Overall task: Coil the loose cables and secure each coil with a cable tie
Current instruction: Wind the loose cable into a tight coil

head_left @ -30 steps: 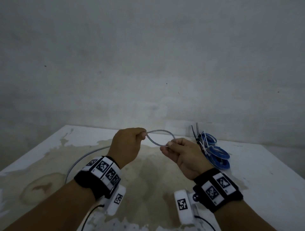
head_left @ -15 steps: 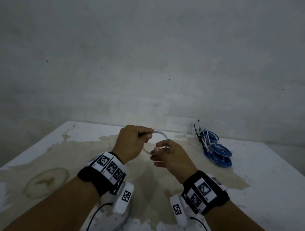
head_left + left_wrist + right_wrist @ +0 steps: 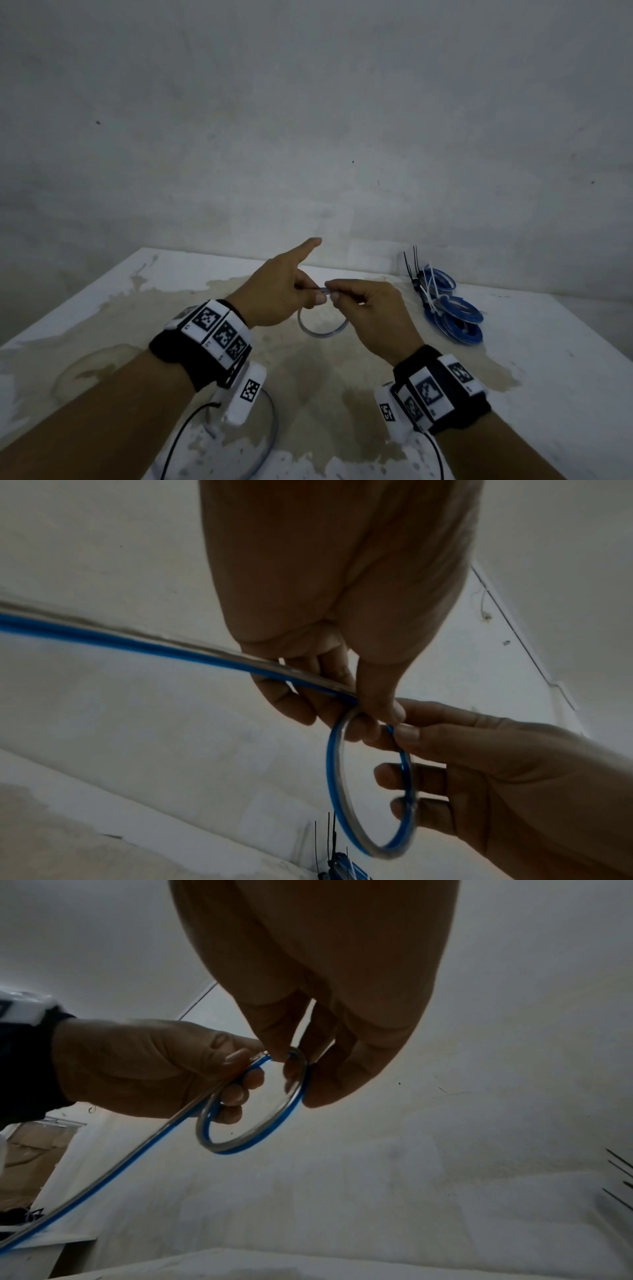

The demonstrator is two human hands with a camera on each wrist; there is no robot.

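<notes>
A first loop of the blue cable (image 3: 322, 330) is pinched at its crossing between the thumb and curled fingers of the left hand (image 3: 277, 294), index finger pointing away, and the fingertips of the right hand (image 3: 368, 306). A second ago the loop stood flat and wide between the hands; now it hangs down beneath them, smaller and closed, so the coiling is judged barely begun. One cable is being worked, its tail trailing towards the near edge of the table (image 3: 565, 342). Three tied blue coils (image 3: 452, 315) seem to lie at the right, though the count is uncertain, with a few black cable ties (image 3: 412, 263) beside them.
</notes>
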